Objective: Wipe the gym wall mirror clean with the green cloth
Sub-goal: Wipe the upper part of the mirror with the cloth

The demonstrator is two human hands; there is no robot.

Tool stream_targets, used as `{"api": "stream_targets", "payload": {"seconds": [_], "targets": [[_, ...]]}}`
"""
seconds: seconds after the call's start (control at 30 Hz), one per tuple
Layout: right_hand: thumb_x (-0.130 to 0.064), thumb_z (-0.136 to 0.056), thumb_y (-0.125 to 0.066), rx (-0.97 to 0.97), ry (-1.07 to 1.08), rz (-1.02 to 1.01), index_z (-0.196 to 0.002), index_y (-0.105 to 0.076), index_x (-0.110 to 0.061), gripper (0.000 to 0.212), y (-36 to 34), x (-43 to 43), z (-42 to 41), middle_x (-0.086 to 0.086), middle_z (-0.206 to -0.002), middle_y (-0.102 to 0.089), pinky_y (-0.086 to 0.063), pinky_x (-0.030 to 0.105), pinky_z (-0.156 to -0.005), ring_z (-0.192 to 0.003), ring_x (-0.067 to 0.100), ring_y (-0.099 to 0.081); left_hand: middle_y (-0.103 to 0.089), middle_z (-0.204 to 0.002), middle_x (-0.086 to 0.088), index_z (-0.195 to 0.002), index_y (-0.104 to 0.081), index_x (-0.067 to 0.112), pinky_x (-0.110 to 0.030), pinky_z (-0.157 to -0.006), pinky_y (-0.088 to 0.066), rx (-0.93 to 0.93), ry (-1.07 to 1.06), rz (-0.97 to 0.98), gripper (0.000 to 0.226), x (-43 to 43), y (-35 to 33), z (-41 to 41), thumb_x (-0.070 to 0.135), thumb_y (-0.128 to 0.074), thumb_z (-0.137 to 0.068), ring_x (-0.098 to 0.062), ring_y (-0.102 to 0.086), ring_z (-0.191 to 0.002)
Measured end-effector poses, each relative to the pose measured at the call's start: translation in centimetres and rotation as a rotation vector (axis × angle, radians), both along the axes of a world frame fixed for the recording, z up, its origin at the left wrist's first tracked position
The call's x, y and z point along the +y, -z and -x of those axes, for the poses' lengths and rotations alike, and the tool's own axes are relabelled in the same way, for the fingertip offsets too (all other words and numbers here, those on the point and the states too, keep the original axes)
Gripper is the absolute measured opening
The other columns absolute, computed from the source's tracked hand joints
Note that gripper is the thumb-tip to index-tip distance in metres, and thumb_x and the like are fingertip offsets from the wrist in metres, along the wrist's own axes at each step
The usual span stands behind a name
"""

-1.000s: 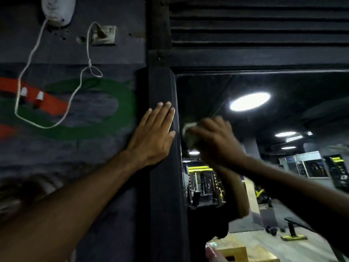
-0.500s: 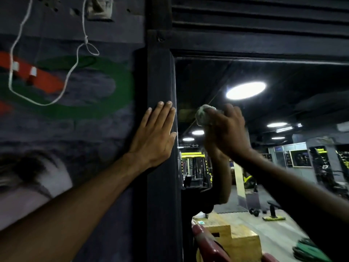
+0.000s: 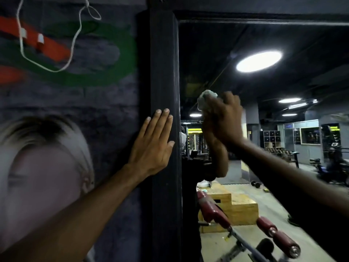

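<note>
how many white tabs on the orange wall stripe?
2. The left tab and the right tab sit side by side on the orange stripe, upper left, beside the white cord. More may lie past the frame's edge.

The bunched cloth (image 3: 205, 99) looks pale green. Left of the black frame (image 3: 163, 63), the grey wall (image 3: 105, 103) carries orange and green painted bands.

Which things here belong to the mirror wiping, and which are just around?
In the job: green cloth, gripped by the right hand; mirror; left hand flat on the black frame.
Just there: white cord; painted wall.
</note>
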State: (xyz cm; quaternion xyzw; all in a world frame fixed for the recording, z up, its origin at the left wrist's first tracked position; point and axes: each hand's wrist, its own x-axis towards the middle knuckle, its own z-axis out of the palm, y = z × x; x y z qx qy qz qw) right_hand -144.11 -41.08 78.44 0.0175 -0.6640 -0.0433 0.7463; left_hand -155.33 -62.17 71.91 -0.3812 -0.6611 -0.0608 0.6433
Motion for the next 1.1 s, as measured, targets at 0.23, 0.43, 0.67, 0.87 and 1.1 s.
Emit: {"api": "stream_targets", "payload": {"seconds": [0.23,0.43,0.67,0.87,1.1], "targets": [[-0.040,-0.083,-0.071,-0.392,-0.034,-0.488,-0.137,-0.052,-0.029,0.059,12.2,0.1,0.3,0.007,-0.125,-0.051,-0.045,0.044,-0.089,-0.112,0.025,-0.044,-0.021,-0.169,-0.018,-0.160,-0.028,0.000,-0.050,-0.128,-0.015,-0.028,-0.002,-0.002,0.074,0.4,0.9,-0.2,0.038,-0.039,-0.098,-0.033,-0.017,-0.158],[-0.017,-0.083,-0.074,-0.049,0.039,-0.127,-0.127,-0.066,-0.021,0.045,-6.7,0.3,0.1,0.010,-0.102,-0.055,-0.037,0.038,-0.072,-0.094,0.027,-0.043,-0.017,-0.171,-0.013,-0.162,-0.023,0.006,-0.047,-0.130,-0.009,-0.048,-0.009,-0.039,0.074,0.5,-8.3,-0.8,0.044,-0.028,-0.098,-0.030,-0.012,-0.159],[-0.026,-0.087,-0.064,-0.194,-0.039,-0.335,-0.132,-0.061,-0.024,0.045,3.7,-1.2,1.5,0.007,-0.110,-0.055,-0.039,0.038,-0.077,-0.099,0.025,-0.044,-0.008,-0.172,-0.018,-0.163,-0.015,0.003,-0.047,-0.130,-0.003,-0.028,-0.066,-0.010,0.076,1.5,-9.1,-0.6,0.044,-0.021,-0.099,-0.032,-0.005,-0.160],[-0.034,-0.093,-0.061,-0.351,0.032,-0.429,-0.125,-0.063,-0.030,0.032,5.4,3.3,-1.2,0.005,-0.113,-0.056,-0.048,0.046,-0.083,-0.102,0.027,-0.052,-0.016,-0.170,-0.020,-0.157,-0.038,0.007,-0.053,-0.128,-0.010,0.023,-0.059,0.066,0.069,1.5,-3.4,-0.8,0.041,-0.035,-0.097,-0.035,-0.013,-0.158],[-0.025,-0.091,-0.065,-0.193,-0.022,-0.277,-0.131,-0.058,-0.022,0.040,10.6,3.1,-0.8,0.014,-0.111,-0.056,-0.043,0.041,-0.078,-0.099,0.029,-0.049,-0.022,-0.169,-0.018,-0.156,-0.040,0.005,-0.056,-0.126,-0.018,0.012,-0.132,0.089,0.078,2.3,-0.1,-1.9,0.047,-0.045,-0.091,-0.038,-0.017,-0.157]]}}
